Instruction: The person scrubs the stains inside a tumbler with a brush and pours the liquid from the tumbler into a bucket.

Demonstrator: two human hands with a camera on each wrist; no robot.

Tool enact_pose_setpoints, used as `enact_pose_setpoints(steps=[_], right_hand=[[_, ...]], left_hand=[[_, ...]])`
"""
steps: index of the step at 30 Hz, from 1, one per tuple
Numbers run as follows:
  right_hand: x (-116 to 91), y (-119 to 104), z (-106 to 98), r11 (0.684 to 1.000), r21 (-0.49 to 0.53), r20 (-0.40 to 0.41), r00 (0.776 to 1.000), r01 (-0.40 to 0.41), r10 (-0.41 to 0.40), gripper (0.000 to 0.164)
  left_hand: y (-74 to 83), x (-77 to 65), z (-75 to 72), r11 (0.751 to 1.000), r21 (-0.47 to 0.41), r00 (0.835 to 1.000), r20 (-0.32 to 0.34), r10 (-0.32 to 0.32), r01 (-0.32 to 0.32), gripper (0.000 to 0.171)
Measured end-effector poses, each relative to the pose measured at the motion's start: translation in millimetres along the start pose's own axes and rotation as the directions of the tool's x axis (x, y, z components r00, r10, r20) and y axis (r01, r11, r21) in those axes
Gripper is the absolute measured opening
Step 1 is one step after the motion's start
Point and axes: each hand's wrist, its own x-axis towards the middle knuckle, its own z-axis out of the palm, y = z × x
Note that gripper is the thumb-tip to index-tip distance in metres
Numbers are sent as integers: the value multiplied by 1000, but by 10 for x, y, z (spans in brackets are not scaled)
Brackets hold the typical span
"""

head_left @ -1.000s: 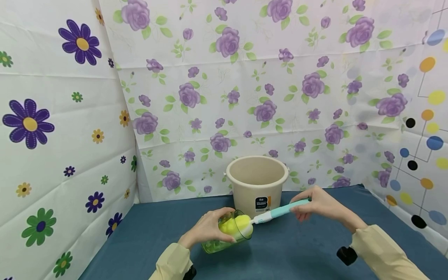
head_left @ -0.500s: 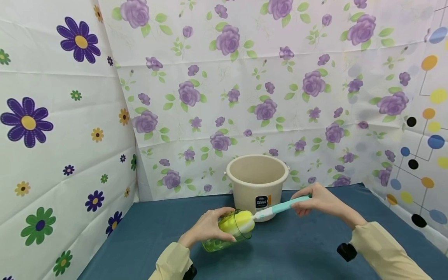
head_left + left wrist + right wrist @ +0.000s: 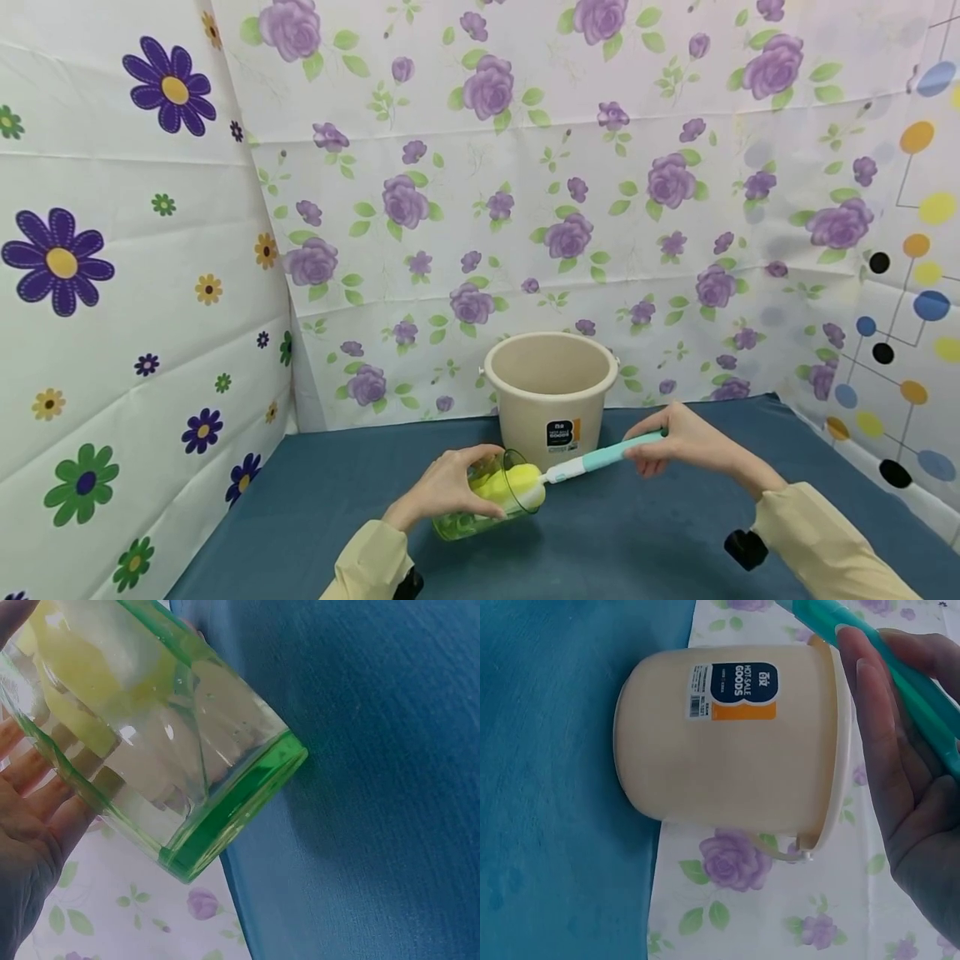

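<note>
My left hand (image 3: 448, 487) grips a clear green-tinted glass (image 3: 217, 802), tipped on its side with the mouth toward the right. Inside the mouth sits the yellow sponge head (image 3: 517, 487) of a bottle brush, partly sticking out past the rim. Its white and teal handle (image 3: 603, 455) slants up to the right, where my right hand (image 3: 678, 442) pinches it near the end. In the right wrist view, thumb and fingers close round the teal handle (image 3: 900, 667). The sponge looks blurred through the glass wall in the left wrist view.
A beige bucket (image 3: 551, 408) with a label stands on the blue tablecloth (image 3: 360, 483), just behind the glass and brush. Flowered sheets (image 3: 420, 208) hang at the back and sides.
The brush head shifts slightly out of the glass and back in, with the right hand moving a little along with it. The left hand keeps the glass nearly still.
</note>
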Motion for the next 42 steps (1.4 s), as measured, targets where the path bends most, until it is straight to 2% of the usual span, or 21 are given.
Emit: enact_pose_setpoints(steps=[12, 19, 28, 37, 42], right_hand=[[12, -41, -6, 1000, -4, -39, 999, 18, -18, 24], [39, -92, -71, 997, -56, -55, 997, 50, -53, 22], [34, -50, -112, 994, -76, -14, 997, 81, -82, 17], [15, -42, -119, 998, -48, 24, 999, 35, -33, 18], [2, -78, -117, 999, -36, 19, 1000, 25, -24, 21]], left_hand=[[-10, 0, -12, 1000, -16, 1000, 3, -4, 4, 81], [-14, 11, -9, 999, -33, 1000, -6, -4, 4, 79], [-24, -5, 1, 999, -33, 1000, -4, -11, 10, 80], [-19, -16, -5, 1000, -1, 1000, -10, -27, 27, 81], [-22, -15, -1, 1000, 2, 1000, -12, -22, 22, 82]])
